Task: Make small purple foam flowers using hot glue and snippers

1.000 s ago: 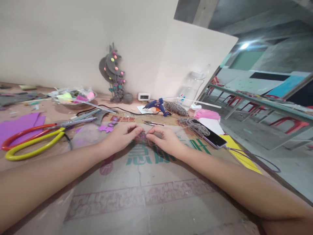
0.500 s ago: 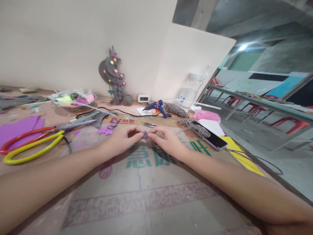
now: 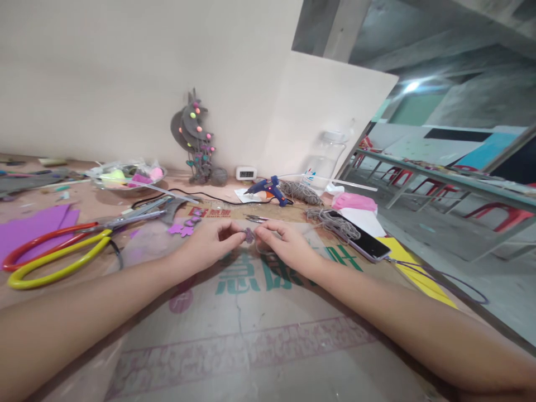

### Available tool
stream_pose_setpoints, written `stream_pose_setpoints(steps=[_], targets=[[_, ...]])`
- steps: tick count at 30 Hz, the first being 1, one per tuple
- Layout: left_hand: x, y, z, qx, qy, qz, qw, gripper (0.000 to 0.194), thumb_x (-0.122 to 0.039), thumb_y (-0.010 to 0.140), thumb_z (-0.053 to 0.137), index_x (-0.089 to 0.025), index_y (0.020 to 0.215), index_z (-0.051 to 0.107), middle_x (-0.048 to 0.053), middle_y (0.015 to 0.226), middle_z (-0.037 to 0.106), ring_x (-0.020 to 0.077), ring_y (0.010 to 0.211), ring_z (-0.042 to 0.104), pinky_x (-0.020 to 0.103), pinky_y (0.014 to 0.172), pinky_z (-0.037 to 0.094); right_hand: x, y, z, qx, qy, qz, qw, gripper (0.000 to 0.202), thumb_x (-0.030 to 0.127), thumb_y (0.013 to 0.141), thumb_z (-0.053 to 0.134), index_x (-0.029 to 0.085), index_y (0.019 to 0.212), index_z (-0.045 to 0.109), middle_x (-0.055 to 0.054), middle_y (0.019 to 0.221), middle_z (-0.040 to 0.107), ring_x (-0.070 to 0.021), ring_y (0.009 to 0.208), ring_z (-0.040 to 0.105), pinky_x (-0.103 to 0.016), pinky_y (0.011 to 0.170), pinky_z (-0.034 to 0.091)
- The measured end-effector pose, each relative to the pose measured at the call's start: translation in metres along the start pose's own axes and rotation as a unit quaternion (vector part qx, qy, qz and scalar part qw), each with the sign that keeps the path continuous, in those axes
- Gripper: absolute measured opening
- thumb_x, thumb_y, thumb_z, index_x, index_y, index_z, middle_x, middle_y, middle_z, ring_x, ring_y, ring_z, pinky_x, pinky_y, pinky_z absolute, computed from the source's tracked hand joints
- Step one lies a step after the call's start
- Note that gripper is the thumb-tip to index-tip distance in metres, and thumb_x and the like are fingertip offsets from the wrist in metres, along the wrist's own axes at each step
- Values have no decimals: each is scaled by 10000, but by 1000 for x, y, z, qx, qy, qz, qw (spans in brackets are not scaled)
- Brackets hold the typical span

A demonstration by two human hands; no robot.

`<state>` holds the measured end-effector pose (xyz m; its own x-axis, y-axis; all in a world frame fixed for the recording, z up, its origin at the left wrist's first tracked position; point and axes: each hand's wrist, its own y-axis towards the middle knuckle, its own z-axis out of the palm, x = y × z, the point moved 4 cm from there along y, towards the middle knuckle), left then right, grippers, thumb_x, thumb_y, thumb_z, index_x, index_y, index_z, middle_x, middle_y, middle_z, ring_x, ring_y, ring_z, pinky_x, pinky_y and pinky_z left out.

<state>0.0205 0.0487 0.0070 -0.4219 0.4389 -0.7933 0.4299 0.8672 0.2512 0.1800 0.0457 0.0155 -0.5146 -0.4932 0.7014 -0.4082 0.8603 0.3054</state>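
A small greyish-purple piece sits between my two hands above the printed cardboard. My left hand pinches its left side between thumb and finger. On its right, my right hand has thumb and finger pressed together, with a thin grey strand by the fingertips; the exact hold is too small to make out. Just beyond the fingers lie metal tweezers. Purple flower-shaped cutouts rest left of my left hand.
Red-and-yellow-handled scissors and purple sheets lie left. Behind are a bowl, a decorated grey moon, a small clock and a blue glue gun. Grey yarn, a phone and a bottle stand right.
The view has tilted up slightly, so the background sits lower. My right fingertips have shifted slightly right, and more of the small piece shows between the hands.
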Motion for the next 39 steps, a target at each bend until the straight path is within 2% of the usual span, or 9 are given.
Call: stream_pose_setpoints(steps=[6,14,18,21,23,25,29,32,39], targets=[[2,1,1,4,6,3,1000,206,-338,803,474,-169,737,571,2,665,590,134,610,532,227,557,392,0,0,2,-6,-16,4,1000,147,270,830,506,188,793,622,-3,771,635,-136,768,573,-266,746,434],[0,1,2,5,40,20,999,186,-328,780,506,-178,716,594,-9,661,586,134,622,521,232,573,386,-1,0,4,1,-36,13,999,127,273,811,522,181,769,598,-5,771,639,-139,765,576,-264,721,438],[2,1,2,8,16,8,1000,196,-333,786,494,-173,714,580,-9,656,578,130,608,518,226,558,384,0,-1,2,3,-28,-13,1000,212,303,854,465,175,739,589,-1,742,622,-123,733,565,-246,716,428],[4,1,2,1,-23,-11,1000,211,-351,791,485,-168,724,567,-2,656,583,133,606,526,229,561,393,0,0,-2,-14,3,-16,1000,265,338,893,391,172,814,582,-5,761,620,-122,752,569,-242,726,429],[6,2,1,-10,-44,-24,999,210,-363,783,495,-168,736,560,1,657,589,138,609,534,235,572,401,-2,0,-5,-27,5,1,1000,256,364,885,406,173,861,575,-9,788,626,-129,765,575,-245,719,432],[8,2,0,-23,-55,-35,998,210,-370,777,504,-168,753,557,5,673,596,142,620,541,240,584,407,-4,0,-4,-23,-25,8,999,251,382,859,452,175,821,589,-11,781,630,-135,752,573,-251,707,428],[10,3,-5,-61,-41,-44,996,220,-382,775,505,-168,763,552,-2,669,572,136,605,526,243,579,401,-3,0,1,4,-109,-44,993,188,352,792,565,174,756,616,-18,753,633,-144,726,553,-264,699,410],[11,3,-7,-69,-18,-45,996,221,-382,784,499,-170,761,555,-9,667,568,132,599,519,243,575,394,1,-2,5,14,-143,-86,986,177,285,837,515,177,737,612,-11,697,615,-133,678,531,-261,684,395],[14,3,-3,-43,-32,-47,997,204,-371,781,502,-176,766,560,5,710,607,153,652,561,254,606,421,14,-10,-4,-55,-145,-150,976,203,304,878,458,195,789,605,-24,713,613,-142,694,518,-275,720,393]])
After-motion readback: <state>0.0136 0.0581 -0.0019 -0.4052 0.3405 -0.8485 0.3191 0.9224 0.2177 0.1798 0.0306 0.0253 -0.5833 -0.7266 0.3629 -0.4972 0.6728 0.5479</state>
